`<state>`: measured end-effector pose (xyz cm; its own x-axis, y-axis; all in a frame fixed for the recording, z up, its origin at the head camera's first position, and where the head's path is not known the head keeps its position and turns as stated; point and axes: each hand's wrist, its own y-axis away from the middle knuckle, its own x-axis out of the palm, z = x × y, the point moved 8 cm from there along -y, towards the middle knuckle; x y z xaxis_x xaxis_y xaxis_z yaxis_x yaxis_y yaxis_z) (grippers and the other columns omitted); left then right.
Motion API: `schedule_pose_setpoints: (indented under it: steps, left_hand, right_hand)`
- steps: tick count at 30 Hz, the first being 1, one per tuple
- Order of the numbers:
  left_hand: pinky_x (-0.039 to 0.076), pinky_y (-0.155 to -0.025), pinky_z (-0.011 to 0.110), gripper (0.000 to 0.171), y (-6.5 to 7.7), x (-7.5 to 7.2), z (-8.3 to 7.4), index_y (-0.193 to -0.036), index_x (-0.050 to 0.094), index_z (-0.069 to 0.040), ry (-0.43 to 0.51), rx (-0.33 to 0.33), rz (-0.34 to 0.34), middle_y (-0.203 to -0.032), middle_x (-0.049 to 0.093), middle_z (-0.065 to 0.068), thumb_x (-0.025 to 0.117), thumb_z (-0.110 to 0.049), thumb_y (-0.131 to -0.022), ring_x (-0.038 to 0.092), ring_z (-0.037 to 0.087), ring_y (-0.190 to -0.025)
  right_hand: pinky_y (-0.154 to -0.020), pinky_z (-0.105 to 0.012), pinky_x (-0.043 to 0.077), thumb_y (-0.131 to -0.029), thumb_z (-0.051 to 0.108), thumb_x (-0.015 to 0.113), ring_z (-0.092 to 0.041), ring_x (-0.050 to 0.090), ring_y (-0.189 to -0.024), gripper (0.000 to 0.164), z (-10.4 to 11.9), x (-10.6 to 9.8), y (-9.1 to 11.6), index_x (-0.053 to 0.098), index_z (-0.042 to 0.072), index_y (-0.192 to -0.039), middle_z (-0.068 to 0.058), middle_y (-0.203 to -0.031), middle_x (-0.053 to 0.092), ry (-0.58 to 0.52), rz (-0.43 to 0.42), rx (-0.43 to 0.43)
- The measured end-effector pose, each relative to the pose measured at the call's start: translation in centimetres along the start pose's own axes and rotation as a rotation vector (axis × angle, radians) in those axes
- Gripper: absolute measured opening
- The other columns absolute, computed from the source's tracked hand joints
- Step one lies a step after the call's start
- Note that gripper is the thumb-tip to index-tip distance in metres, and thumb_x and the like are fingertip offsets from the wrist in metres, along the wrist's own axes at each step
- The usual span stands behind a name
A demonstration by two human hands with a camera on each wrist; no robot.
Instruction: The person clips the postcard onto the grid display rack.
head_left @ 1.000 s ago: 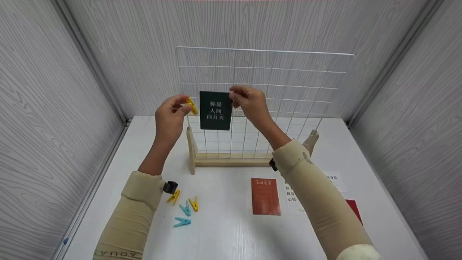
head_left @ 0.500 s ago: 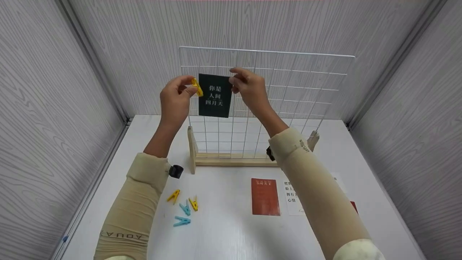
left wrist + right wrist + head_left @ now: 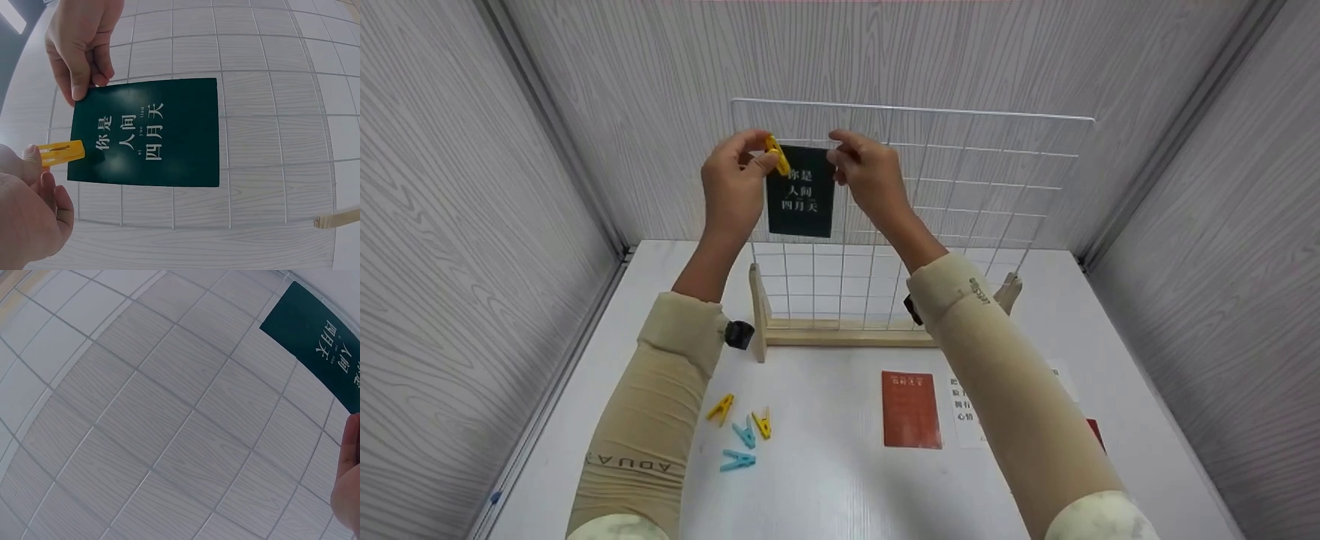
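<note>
A dark green card (image 3: 801,202) with white Chinese characters is held upright before the upper left of a white wire grid (image 3: 960,180). My right hand (image 3: 871,174) pinches the card by its upper right corner. A yellow clothespin (image 3: 62,153) is pinched between the thumb and fingers of my left hand (image 3: 735,180). Its tip overlaps the card's upper left edge in the head and left wrist views. In the right wrist view only part of the card (image 3: 315,337) and the edge of my right hand (image 3: 347,484) show.
The grid stands in a wooden base (image 3: 847,339). On the white table lie yellow clothespins (image 3: 721,409) and blue clothespins (image 3: 739,460) at left. A red card (image 3: 911,409) and a white card (image 3: 967,412) lie at right, the white one partly behind my right sleeve.
Both hands have risen, carrying the card higher up the grid. My left hand has also moved right, bringing the clothespin from beside the card to over its upper left edge.
</note>
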<state>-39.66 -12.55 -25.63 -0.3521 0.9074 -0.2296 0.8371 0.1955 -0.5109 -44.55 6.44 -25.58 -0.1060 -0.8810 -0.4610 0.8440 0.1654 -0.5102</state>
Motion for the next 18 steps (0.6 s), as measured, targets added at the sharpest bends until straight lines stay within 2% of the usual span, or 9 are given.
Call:
schedule_pose_setpoints:
  steps: [8,18]
  left_hand:
    - [0.044,-0.074,0.019,0.029,-0.9,0.6,-1.0,-0.126,0.069,-0.013,0.005,-0.002,-0.017,-0.123,0.066,0.001,0.065,-0.020,-0.098,0.048,0.010,-0.087]
    - [0.046,-0.079,0.020,0.030,-1.7,1.4,-1.7,-0.128,0.068,-0.013,0.062,0.009,-0.023,-0.125,0.066,0.001,0.063,-0.019,-0.099,0.052,0.011,-0.091]
  right_hand:
    - [-0.075,-0.020,0.054,-0.103,0.014,0.057,-0.013,0.062,-0.076,0.028,0.1,0.3,-0.3,0.068,0.008,-0.129,-0.006,-0.095,0.068,0.045,-0.009,0.016]
    - [-0.076,-0.021,0.054,-0.106,0.018,0.053,-0.016,0.063,-0.080,0.026,0.4,0.4,-0.4,0.070,0.009,-0.123,-0.004,-0.097,0.069,0.118,-0.023,0.015]
